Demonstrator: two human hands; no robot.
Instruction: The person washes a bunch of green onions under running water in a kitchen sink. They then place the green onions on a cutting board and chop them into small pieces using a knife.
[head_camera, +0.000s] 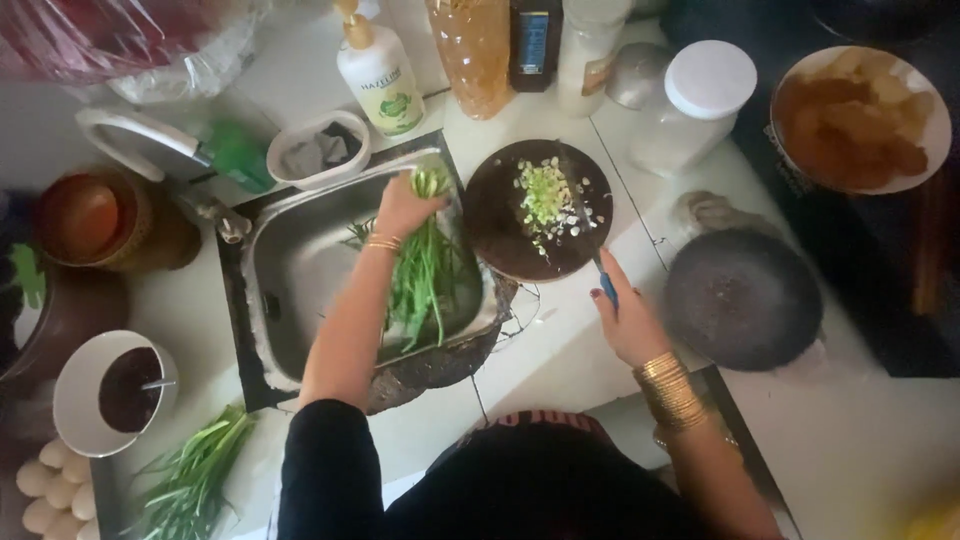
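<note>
I judge the chopping partly done: a pile of chopped green onion (545, 195) lies on the round board (500, 235). My left hand (403, 207) is clenched round an uncut green onion bunch (425, 270) above the sink (275, 290), leaves trailing toward six o'clock. My right hand (628, 325) grips a blue-handled knife (603, 280), pointing toward eleven.

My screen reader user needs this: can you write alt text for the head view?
Seen from above, the left hand holds a bunch of green onions over a metal sink, while the right hand grips a blue-handled knife beside a round dark cutting board with chopped greens.
</note>
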